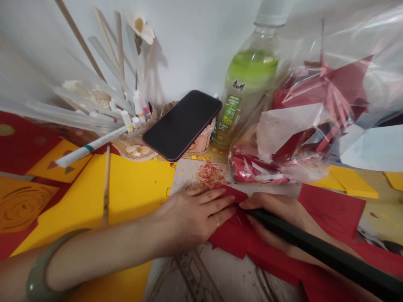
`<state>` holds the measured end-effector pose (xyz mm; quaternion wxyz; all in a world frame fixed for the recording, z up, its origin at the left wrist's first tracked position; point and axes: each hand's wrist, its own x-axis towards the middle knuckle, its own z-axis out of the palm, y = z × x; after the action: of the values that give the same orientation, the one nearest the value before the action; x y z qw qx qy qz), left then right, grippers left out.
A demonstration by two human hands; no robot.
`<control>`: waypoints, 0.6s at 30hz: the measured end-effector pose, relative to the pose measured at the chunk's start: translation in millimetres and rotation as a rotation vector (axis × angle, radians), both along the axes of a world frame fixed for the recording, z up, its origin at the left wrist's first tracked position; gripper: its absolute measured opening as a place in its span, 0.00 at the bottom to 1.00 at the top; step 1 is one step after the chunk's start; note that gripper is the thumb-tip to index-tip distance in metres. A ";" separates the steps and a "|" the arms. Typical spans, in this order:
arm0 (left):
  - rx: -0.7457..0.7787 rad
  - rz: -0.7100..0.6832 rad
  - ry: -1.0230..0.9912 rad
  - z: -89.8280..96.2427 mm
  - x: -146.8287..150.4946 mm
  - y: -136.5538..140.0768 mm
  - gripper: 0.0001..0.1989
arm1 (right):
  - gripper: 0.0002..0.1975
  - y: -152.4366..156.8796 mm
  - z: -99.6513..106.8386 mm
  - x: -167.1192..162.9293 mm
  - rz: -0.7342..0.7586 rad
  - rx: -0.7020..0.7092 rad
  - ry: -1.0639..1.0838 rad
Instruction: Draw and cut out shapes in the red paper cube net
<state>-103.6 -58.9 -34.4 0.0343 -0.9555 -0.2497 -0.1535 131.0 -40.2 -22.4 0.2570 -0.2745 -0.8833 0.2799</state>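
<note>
My left hand (195,216) lies flat with its fingers stretched out over a red paper piece (225,235), pressing on it. A ring is on one finger, and a jade-coloured bangle (47,264) circles the wrist. At the same paper, my right hand (283,214) is closed around a long dark green pencil (308,241). Its tip end points at the paper, close to my left fingertips; the exact tip is hard to make out. Under my left wrist, a ruler-like stencil (197,274) shows partly. Another red paper sheet (330,212) with faint curved lines lies beyond my right hand.
A black phone (182,126) leans on decorated pots holding markers and sticks. Behind stands a green drink bottle (248,84), beside a clear plastic bag (302,126) of red scraps. Yellow paper (135,180) with a thin stick (107,184) spreads leftward. Red and yellow crumbs (210,174) litter the table.
</note>
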 end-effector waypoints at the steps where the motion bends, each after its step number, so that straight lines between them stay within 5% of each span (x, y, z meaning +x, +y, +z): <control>1: -0.004 0.003 0.005 0.0 -0.3 -0.1 0.16 | 0.11 0.3 -0.3 0.1 0.005 0.012 -0.006; 18: -0.032 0.000 0.006 0.8 -1.4 -0.8 0.16 | 0.16 -4.8 0.7 1.8 -0.014 0.061 -0.103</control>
<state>-105.1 -59.7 -33.7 0.0199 -0.9563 -0.2523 -0.1467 132.8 -45.0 -21.7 0.2211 -0.2866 -0.9016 0.2367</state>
